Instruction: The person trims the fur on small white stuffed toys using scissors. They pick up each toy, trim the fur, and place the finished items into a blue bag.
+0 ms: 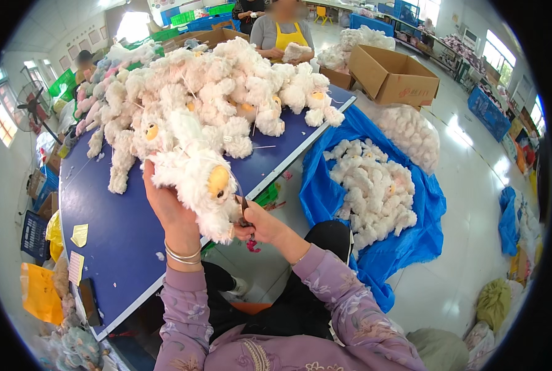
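Note:
A fluffy white plush toy (192, 176) with a yellowish face is held up over the table's edge. My left hand (174, 207) is wrapped round its left side, a silver bangle on the wrist. Against the toy's lower right side, my right hand (265, 224) grips small dark scissors (245, 210). Their blades are partly hidden by the fur and fingers, so I cannot tell how far apart they stand. Just beyond the toy lies a big heap of similar white plush toys (208, 83), several with loose threads hanging from them.
The heap rests on a blue table (121, 247) with a pale metal edge. On the floor to the right, a blue sack (433, 216) holds more white plush toys. Behind it stand a clear bag (412, 133) and an open cardboard box (390, 80). A co-worker in a yellow apron (288, 37) sits opposite.

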The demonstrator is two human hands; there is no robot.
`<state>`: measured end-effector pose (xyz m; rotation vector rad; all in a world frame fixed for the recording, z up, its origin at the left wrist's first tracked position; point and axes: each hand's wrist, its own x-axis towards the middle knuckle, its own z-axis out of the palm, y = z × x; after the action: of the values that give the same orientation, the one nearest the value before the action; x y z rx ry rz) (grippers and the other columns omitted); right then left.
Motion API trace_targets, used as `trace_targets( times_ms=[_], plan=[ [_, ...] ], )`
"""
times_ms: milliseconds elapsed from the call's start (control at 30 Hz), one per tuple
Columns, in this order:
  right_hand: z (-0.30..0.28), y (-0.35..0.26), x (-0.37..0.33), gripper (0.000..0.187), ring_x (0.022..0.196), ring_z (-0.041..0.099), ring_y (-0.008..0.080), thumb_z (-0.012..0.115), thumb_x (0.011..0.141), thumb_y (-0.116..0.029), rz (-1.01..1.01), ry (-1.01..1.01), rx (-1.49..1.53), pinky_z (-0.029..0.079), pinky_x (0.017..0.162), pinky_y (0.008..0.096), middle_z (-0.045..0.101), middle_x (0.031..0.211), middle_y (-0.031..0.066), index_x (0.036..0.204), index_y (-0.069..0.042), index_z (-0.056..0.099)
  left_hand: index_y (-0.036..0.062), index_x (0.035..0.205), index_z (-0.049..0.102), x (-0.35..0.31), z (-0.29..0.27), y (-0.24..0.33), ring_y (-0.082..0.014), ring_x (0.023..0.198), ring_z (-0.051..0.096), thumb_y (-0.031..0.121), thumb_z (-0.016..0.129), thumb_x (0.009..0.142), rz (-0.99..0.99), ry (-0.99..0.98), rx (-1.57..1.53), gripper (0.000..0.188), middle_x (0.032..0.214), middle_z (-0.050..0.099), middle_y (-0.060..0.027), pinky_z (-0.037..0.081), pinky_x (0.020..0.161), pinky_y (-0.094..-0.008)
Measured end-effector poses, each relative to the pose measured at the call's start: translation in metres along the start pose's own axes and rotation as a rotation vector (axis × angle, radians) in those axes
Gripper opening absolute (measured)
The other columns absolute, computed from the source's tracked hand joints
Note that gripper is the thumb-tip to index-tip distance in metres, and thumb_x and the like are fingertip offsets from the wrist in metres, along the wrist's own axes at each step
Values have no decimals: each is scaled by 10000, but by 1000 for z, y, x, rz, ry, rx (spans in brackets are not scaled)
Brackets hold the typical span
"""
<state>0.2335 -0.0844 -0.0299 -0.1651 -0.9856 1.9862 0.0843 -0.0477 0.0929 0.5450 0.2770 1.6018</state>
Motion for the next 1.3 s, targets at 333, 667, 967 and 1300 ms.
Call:
trace_targets(
  times_ms=[333,667,967,1300],
  plan=[
    [-15,11,3,633,1132,580,222,602,896,-330,-349,221,52,526,865,338,538,1297,122,1390,-22,354,55,1316,461,-4,-10,-23,-242,1162,541,384,415,968,57,-9,-69,481,1289,542,-86,428,999,-393],
    [0,-13,-10,566,1045,585,143,705,821,-118,-250,287,-183,479,918,315,589,1190,59,1315,-6,452,15,1280,470,-15,-33,-29,-234,1038,603,348,488,961,-205,-80,388,462,1184,592,-112,497,883,-363],
    [7,-26,-36,644,1023,551,109,772,775,-135,-143,326,-791,440,931,286,605,1152,44,1327,0,468,-27,1244,496,-1,-63,6,-225,955,643,21,623,848,-235,-34,626,418,1099,627,-128,537,820,-342],
    [-6,-24,-25,474,982,566,103,731,796,-101,-113,198,-588,457,888,281,625,1081,16,1226,-23,549,-40,1185,530,3,-56,36,-221,960,634,60,609,869,-179,-22,562,341,1088,623,-122,529,807,-347]
  ],
)
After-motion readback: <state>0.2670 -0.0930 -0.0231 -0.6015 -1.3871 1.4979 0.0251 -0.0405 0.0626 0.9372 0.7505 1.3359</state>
